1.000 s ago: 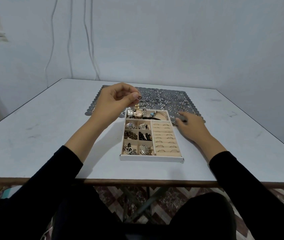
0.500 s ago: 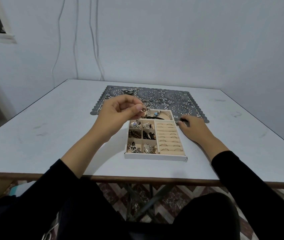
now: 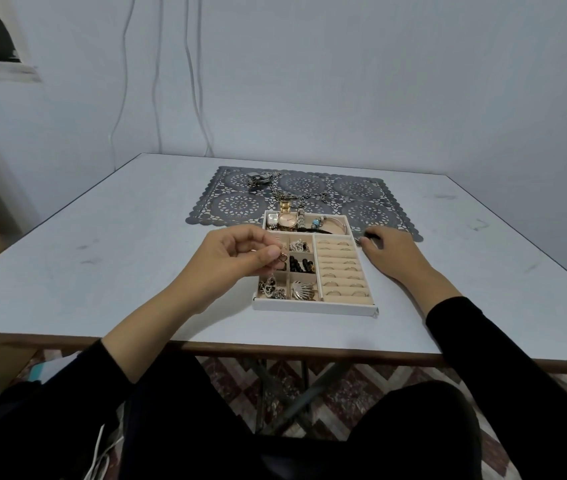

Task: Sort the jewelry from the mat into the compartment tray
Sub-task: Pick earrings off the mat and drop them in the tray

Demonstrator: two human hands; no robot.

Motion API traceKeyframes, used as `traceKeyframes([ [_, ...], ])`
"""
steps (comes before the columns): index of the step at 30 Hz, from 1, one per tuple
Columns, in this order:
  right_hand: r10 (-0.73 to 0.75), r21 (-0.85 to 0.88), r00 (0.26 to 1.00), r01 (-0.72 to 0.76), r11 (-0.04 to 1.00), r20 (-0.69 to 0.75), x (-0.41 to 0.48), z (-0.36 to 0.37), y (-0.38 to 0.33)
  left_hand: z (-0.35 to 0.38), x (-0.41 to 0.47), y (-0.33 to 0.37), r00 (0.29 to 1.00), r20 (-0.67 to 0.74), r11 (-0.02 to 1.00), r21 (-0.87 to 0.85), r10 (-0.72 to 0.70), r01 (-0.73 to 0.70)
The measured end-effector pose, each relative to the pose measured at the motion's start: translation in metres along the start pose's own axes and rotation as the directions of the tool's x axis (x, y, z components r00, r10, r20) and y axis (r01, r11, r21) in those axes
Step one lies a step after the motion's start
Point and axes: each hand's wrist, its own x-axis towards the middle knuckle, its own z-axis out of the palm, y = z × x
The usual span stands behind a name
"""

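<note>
The left hand (image 3: pixel 237 261) hovers over the left column of the white, beige-lined compartment tray (image 3: pixel 313 308). Its thumb and forefinger pinch a small gold-toned dangling earring (image 3: pixel 282 257) above the small cells. To do this well, I judge it should sink low into the cell holding like pieces before the pinch opens, so nothing bounces into a neighbouring cell. Unsorted silver chains (image 3: pixel 296 194) lie on the grey lace-cut mat (image 3: pixel 361 188) toward the far edge of the white table (image 3: pixel 102 254). The right hand (image 3: pixel 391 256) rests just beside the tray's right wall, fingers curled; whether it grips anything I cannot tell.
</note>
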Motion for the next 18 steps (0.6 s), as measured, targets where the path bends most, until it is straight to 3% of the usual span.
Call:
traceKeyframes([
  [5,-0.002,-0.002,1.0,0.002,1.0,0.001,0.0,0.0,0.001,-0.004,0.0,-0.006,0.997,0.061,0.992,0.121,-0.039,0.031],
  [11,0.005,-0.008,1.0,-0.005,1.0,0.008,0.0,0.0,0.0,-0.014,0.007,-0.003,0.987,0.163,0.923,0.379,-0.001,-0.062],
  [18,0.002,-0.013,1.0,-0.002,1.0,0.011,-0.002,-0.003,-0.003,-0.02,0.014,0.005,0.95,0.31,0.871,0.473,-0.028,-0.128],
])
